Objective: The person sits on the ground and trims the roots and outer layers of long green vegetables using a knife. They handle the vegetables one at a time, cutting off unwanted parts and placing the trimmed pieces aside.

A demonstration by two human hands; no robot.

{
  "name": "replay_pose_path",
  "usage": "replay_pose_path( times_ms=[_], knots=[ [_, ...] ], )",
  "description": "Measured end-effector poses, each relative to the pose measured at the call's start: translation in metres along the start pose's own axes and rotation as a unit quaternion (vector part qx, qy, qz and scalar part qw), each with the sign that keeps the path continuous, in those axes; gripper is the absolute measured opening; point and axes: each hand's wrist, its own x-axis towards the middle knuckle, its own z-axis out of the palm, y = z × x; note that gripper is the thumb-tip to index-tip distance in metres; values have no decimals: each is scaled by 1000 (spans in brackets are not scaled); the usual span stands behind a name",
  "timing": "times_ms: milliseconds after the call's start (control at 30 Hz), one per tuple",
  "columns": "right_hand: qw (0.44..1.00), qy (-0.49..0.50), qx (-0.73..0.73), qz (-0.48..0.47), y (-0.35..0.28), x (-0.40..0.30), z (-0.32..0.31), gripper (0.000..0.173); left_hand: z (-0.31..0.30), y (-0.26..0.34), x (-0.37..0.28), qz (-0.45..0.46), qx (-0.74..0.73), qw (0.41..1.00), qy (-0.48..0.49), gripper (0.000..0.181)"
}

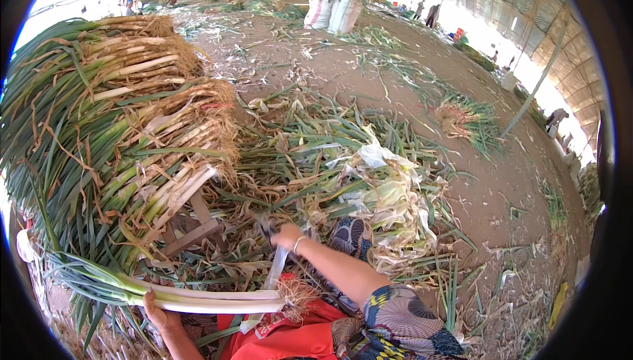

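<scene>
My left hand [160,310] grips a few long green onions [217,300] by their stalks. Their white shafts lie level across my lap, with the bushy roots [299,298] to the right and the green leaves to the left. Above the shafts, my right hand [288,237] is closed around a dark tool [267,225], too blurred to identify. A pale strip of peeled skin [278,266] hangs below that hand and reaches the shafts. A red apron [292,333] covers part of my lap.
A tall stack of unpeeled green onions [113,127] rests on a wooden stand [193,236] at the left. Leaf and skin scraps [316,157] are heaped ahead. Beyond are a small onion bunch [467,120], woven sacks [343,14], a slanting pole [536,85] and distant people.
</scene>
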Motion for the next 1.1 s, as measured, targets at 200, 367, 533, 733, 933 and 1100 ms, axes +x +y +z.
replay_pose_path(
  times_ms=[200, 367, 533, 733, 933, 1100],
  knots=[
    [926, 67, 357, -108, -53, -50, -127, 28, -3, 6, 0, 4, -19, 998, -56, 48],
    [773, 39, 567, -282, -34, -49, -204, 34, -2, 2, 3, 2, -6, 998, -70, 48],
    [653, -194, 703, -204, -30, -48, -139, 43, 1, 2, 6, 6, 2, 999, -33, 51],
    [591, -301, 719, -208, -21, -26, -95, 37, -5, 3, 10, 3, 9, 1000, -8, 50],
    [611, -223, 750, -123, -19, -29, -98, 27, -10, 4, 11, -7, -5, 1000, 8, 49],
    [711, -143, 685, -64, -11, -30, -100, 28, -5, 1, 9, -10, 25, 1000, 3, 50]
  ],
)
